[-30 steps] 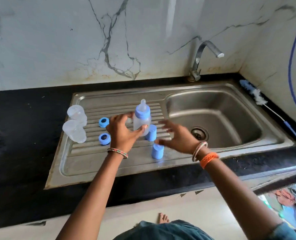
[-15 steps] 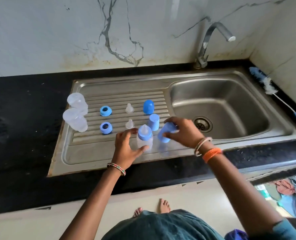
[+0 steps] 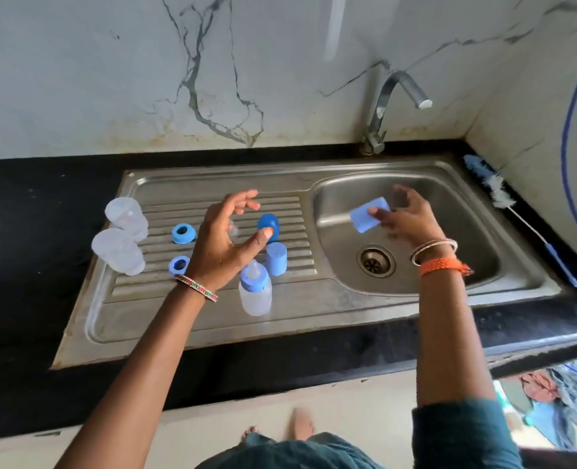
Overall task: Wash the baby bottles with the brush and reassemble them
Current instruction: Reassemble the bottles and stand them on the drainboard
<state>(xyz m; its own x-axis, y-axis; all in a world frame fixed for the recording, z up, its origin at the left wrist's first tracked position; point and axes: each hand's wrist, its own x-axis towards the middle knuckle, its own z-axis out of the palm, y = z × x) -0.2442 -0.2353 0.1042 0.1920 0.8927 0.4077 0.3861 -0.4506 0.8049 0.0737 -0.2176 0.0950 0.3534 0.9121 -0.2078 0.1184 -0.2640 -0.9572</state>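
Note:
An assembled baby bottle (image 3: 256,290) with a blue ring and teat stands on the steel drainboard (image 3: 185,319). My left hand (image 3: 224,238) hovers open above the drainboard, holding nothing. My right hand (image 3: 403,218) holds a light blue cap (image 3: 368,216) tilted over the sink basin (image 3: 449,265). Two more blue caps (image 3: 269,225) (image 3: 276,258), two blue rings (image 3: 183,233) (image 3: 178,265) and a clear teat (image 3: 233,229), partly hidden by my left hand, sit on the ribs. Two clear bottle bodies (image 3: 126,214) (image 3: 118,251) lie at the drainboard's left edge. The bottle brush (image 3: 503,201) lies right of the sink.
A steel tap (image 3: 390,110) stands behind the basin, its spout over it. The black counter (image 3: 33,231) surrounds the sink below a marble wall. A blue hose (image 3: 566,147) runs down the right wall. Cloths (image 3: 557,397) lie below the counter at lower right.
My left hand let go of the assembled bottle and rose open above the drainboard. My right hand picked up a blue cap and carried it right, over the basin.

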